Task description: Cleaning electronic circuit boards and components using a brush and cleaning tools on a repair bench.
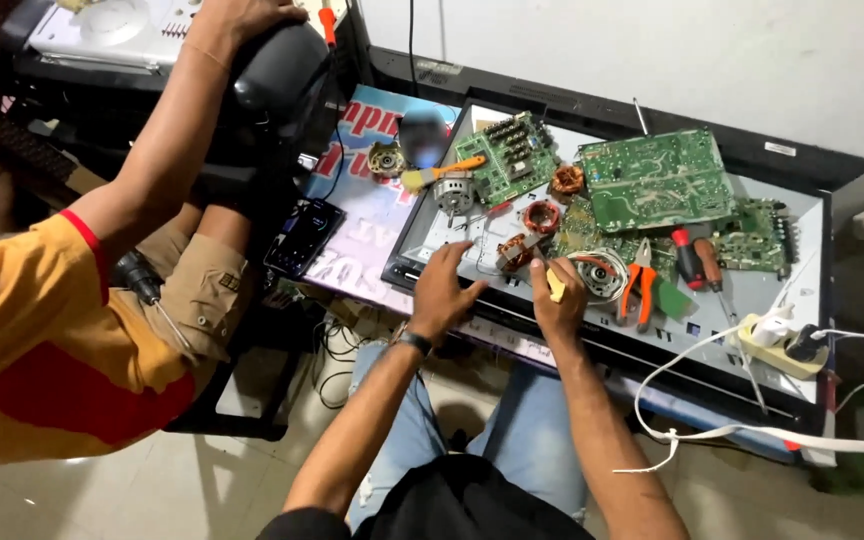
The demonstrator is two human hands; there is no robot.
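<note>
Right hand pinches a small yellow tool, tip at a copper-wound motor coil. Left hand is open, fingers spread on the grey panel beside the coil. Orange pliers and green circuit boards lie farther back. A blue-red printed poster lies left, under the panel; white wall behind.

Even, fairly bright indoor light falls from above, with the white wall and the pale panel lit flat and only soft shadows under the bench edge. Detail is slightly soft throughout, and straight edges bow near the corners. A blurred dark patch hides part of the printed sheet.
</note>
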